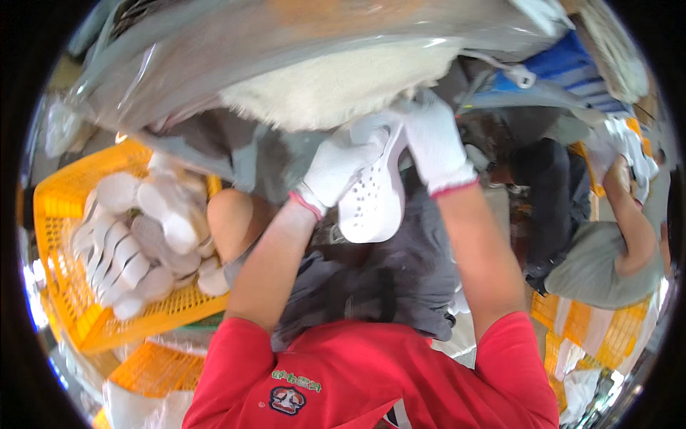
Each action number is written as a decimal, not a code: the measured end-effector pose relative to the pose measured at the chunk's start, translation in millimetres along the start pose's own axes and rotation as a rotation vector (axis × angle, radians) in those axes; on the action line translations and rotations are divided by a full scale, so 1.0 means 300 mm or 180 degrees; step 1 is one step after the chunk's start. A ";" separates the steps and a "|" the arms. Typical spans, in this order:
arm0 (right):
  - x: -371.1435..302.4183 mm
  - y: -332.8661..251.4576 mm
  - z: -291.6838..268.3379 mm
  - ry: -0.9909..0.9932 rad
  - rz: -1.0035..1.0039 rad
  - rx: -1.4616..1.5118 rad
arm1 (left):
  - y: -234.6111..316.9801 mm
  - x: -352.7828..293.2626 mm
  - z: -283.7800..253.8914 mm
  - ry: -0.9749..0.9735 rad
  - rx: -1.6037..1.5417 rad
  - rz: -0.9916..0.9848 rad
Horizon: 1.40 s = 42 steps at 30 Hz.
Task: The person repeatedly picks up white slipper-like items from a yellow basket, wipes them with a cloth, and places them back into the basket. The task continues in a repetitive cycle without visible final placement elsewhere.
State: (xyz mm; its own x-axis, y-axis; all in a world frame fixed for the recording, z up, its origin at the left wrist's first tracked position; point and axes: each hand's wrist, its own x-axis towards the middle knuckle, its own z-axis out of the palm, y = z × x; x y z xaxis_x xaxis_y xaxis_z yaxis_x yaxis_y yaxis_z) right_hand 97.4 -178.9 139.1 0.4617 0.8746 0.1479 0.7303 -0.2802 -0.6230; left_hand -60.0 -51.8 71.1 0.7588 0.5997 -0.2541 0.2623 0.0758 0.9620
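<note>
A white foam clog point(371, 212), dotted with small holes, is held tilted above my lap with its rounded end toward me. My left hand point(350, 159), in a white knit glove with a red cuff, is closed round its left side. The same kind of glove covers my right hand point(431, 143), whose fingers are bent in at the clog's far end. Between the two hands, that far end is partly covered, so the fingertips hardly show. Just beyond the gloves hangs the frayed edge of a cream cloth point(321, 86).
To the left stands a yellow plastic basket point(86, 325) piled with white shoe pieces point(132, 250). Clear plastic sheeting point(179, 68) covers the surface ahead. At the right, another person point(607, 264) in grey sits near more yellow crates point(582, 329). A blue bag point(550, 71) lies at the far right.
</note>
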 end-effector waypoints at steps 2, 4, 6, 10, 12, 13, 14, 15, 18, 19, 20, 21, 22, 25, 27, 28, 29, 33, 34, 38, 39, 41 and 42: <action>-0.114 -0.066 -0.037 0.0308 0.1079 0.1179 | -0.029 0.056 0.143 0.0414 -0.0507 0.0114; -0.207 -0.107 -0.065 0.0631 0.1413 0.0672 | -0.073 0.142 0.268 0.0506 -0.1575 -0.0117; -0.211 -0.128 -0.075 0.1165 0.1592 0.0429 | -0.092 0.235 0.342 0.0246 -0.2942 -0.0678; -0.109 -0.091 -0.037 0.1700 0.1294 0.0461 | -0.054 0.323 0.220 0.0484 0.0333 0.0694; -0.036 -0.069 -0.011 0.1312 0.1227 0.0605 | -0.029 0.287 0.069 0.0313 -0.1150 -0.0875; 0.003 -0.054 0.002 0.1563 0.0997 0.0291 | -0.023 0.252 -0.012 -0.0026 0.0724 -0.0431; 0.037 -0.044 0.011 0.1566 0.1054 0.0191 | -0.029 0.197 -0.071 -0.0255 0.2075 0.0096; 0.066 -0.033 0.014 0.1507 0.0994 0.0058 | -0.045 0.151 -0.092 0.0147 0.2313 -0.0113; 0.089 -0.002 0.037 0.0226 0.0656 -0.0394 | -0.103 0.064 -0.061 -0.0220 0.0397 -0.0604; 0.082 -0.013 0.043 0.0673 0.1316 0.1504 | -0.118 0.065 -0.020 0.0002 0.0104 -0.0606; 0.045 -0.052 0.029 0.0454 0.1288 0.1445 | -0.127 0.085 0.043 0.0298 0.0209 -0.0280; -0.020 -0.103 0.006 0.0176 0.1113 0.1379 | -0.120 0.126 0.076 0.0371 0.0423 0.0609; -0.086 -0.133 -0.005 0.0339 0.0316 -0.0158 | -0.111 0.168 0.108 0.0535 0.0418 0.1123; -0.209 -0.153 -0.061 -0.0261 -0.0770 -0.2133 | -0.079 0.180 0.142 -0.0618 -0.2826 0.0069; -0.196 -0.080 -0.044 -0.0043 -0.1210 -0.2530 | -0.064 0.137 0.112 -0.0664 -0.2212 -0.0291; -0.202 -0.088 -0.020 0.0009 -0.0969 -0.1698 | -0.070 0.083 0.101 -0.0890 -0.2993 -0.0512; -0.230 -0.138 0.007 -0.0393 -0.0429 -0.1835 | -0.074 0.047 0.078 -0.1378 -0.3845 -0.0263; -0.292 -0.240 0.166 0.0321 -0.0939 -0.0942 | -0.070 -0.011 0.022 -0.0730 -0.5065 -0.0822; -0.262 -0.244 0.206 0.0487 -0.0640 -0.0938 | -0.060 0.017 0.010 -0.0302 -0.4906 -0.0726; -0.092 -0.229 0.242 0.0303 -0.0760 -0.1115 | -0.054 0.129 -0.033 0.0774 -0.3099 0.0251; -0.113 -0.251 0.232 0.0404 -0.0749 -0.1055 | -0.055 0.107 -0.041 0.0628 -0.3093 -0.0200; -0.174 -0.321 0.193 0.0422 -0.0393 -0.1010 | -0.061 0.060 -0.065 -0.0101 0.0635 0.0636; -0.172 -0.328 0.185 0.0484 -0.0458 -0.1051 | -0.098 0.067 -0.060 -0.0361 0.0069 0.0784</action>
State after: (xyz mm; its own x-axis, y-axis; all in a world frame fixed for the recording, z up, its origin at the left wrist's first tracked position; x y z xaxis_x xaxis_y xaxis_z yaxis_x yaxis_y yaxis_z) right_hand -26.3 -174.6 150.2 0.3939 0.8526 0.3434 0.9044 -0.2928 -0.3105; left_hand -63.2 -27.5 39.5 0.8629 0.5048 -0.0235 0.0734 -0.0792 0.9942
